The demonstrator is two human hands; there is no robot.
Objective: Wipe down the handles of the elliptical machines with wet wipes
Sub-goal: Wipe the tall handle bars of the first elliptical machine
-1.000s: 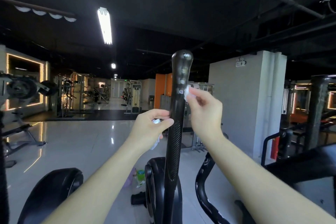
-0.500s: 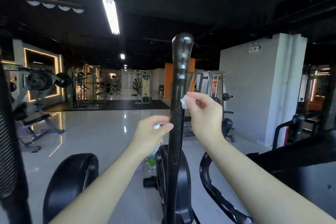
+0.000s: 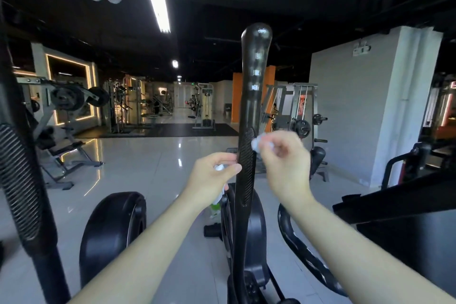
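Observation:
A tall black elliptical handle (image 3: 254,86) rises in the middle of the view, glossy at the top and ribbed lower down. My right hand (image 3: 286,163) pinches a bunched white wet wipe (image 3: 259,142) against the right side of the ribbed grip. My left hand (image 3: 213,175) sits on the left side of the handle and holds a small white wad (image 3: 219,167) between its curled fingers and thumb. A second ribbed handle (image 3: 22,180) stands at the far left.
The black flywheel housing (image 3: 111,232) and a curved fixed bar (image 3: 303,256) lie below the hands. A small green bottle (image 3: 215,208) stands on the glossy floor behind the handle. A white pillar (image 3: 370,106) is at the right; weight machines (image 3: 66,101) fill the background.
My right hand has slid the wipe down the handle from the glossy part onto the ribbed grip. The left hand has stayed at the same height. The view has tilted slightly.

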